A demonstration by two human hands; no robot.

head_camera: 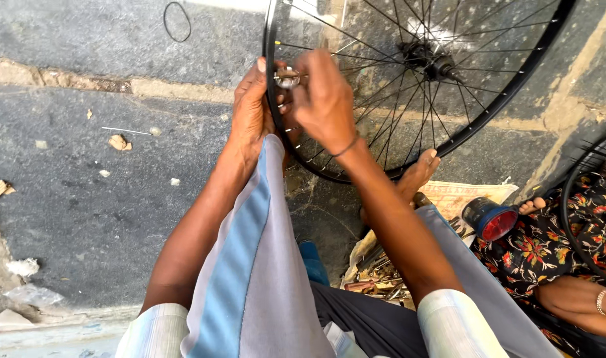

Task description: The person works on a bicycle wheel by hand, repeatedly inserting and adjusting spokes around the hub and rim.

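Observation:
A black bicycle wheel rim (515,76) with thin spokes and a dark hub (430,59) stands upright on the ground before me. My left hand (251,113) grips the rim's left side, thumb up. My right hand (323,96) pinches a small round metal spoke tool (288,78) at the rim, just right of the left hand. A thin black band circles my right wrist. My raised knee in grey-and-blue cloth (260,265) sits between my forearms. My bare foot (419,174) rests under the rim.
Rough grey stone paving (104,199) with paper scraps lies left. A loose black ring (177,21) lies at top. Tools (376,275) and a red-capped tin (490,219) sit on paper at right. Another person in floral cloth (555,248) sits beside a second wheel (571,199).

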